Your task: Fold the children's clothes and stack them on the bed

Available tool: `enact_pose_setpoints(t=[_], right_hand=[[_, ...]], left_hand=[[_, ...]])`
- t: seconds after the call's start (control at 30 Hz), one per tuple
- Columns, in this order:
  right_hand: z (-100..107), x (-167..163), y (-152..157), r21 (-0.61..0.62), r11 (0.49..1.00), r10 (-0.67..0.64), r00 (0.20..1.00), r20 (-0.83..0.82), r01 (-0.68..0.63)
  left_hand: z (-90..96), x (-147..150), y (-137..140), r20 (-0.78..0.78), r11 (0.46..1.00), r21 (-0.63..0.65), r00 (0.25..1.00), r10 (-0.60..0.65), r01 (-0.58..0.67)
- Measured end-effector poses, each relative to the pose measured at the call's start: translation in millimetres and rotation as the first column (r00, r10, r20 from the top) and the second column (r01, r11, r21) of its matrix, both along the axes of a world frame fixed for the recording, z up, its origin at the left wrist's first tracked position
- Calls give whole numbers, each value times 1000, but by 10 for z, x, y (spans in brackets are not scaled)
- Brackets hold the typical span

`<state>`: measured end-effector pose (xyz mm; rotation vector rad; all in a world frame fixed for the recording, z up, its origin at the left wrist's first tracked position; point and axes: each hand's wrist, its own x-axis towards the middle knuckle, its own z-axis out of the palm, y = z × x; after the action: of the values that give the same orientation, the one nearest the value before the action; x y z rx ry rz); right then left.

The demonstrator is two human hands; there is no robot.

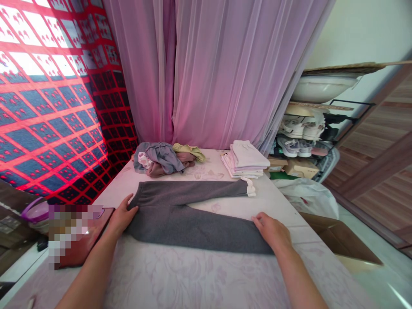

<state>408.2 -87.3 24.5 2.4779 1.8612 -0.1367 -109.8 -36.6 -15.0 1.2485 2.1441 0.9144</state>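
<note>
My left hand [122, 215] has its fingers loosely spread at the waistband of the gray trousers [196, 229], which lie flat across to my right hand [274, 231]; its fingers touch the nearer leg, pinching or not, I can't tell from here. Crumpled clothes [164, 158] lie beyond my left fingers, folded clothes [247, 156] beyond my right.

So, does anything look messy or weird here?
Nothing looks spilled or broken. The heap of clothes at the back left looks messy, all crumpled, while the stack of clothes at back right is neatly folded. The grey pants show a white frill on one leg; the right hand partly hides the other leg's end.
</note>
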Motion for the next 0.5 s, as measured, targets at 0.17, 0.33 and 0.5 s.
enact_pose_setpoints(t=[0.17, 0.33, 0.5], right_hand=[[92, 126, 101, 23, 999, -31, 999, 34, 31], [-44, -12, 93, 229, 973, 8, 993, 118, -35], [-348, -480, -10, 600, 749, 252, 958, 137, -283]], left_hand=[[50, 66, -134, 116, 998, 67, 993, -6, -1], [82, 125, -283, 216, 979, 199, 972, -87, 43], [47, 116, -262, 229, 971, 239, 971, -63, 7]])
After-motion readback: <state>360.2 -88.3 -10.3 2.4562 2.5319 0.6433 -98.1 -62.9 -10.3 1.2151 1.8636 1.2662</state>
